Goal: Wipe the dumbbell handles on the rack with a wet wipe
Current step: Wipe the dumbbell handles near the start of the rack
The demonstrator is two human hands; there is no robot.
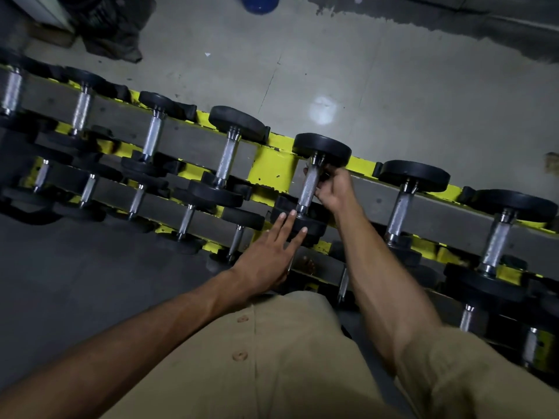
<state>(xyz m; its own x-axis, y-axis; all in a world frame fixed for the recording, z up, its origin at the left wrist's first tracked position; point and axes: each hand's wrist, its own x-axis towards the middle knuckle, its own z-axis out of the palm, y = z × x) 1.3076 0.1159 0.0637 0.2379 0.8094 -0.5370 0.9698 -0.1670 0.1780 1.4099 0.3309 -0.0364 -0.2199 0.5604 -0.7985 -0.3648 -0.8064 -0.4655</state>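
— What is the room like from where you stand?

— Dim. A grey concrete floor (378,80) with one pale patch of glare, and a yellow rack (272,167) running slantwise across it. It has two tiers of black-headed dumbbells with chrome bars.

— And the person?

— Leaning over it in a tan shirt (287,358). The right hand (332,189) is on the upper tier, its grip closed round the knurled handle (307,189) of one dumbbell (322,148) that lies in its cradle.

— Is there a wipe in that hand?

— I cannot tell. Something dark shows at the fingers, but it is too murky to name.

— The other hand?

— The left hand (266,255) has a slack grip, fingers straight and spread, tips resting on that same dumbbell's near head.

— Anything hidden?

— The arms cover part of the lower tier. The rack's left end blurs into shadow. A blue object (260,3) is cut off at the top edge, and a dark heap (112,34) lies in the far corner.
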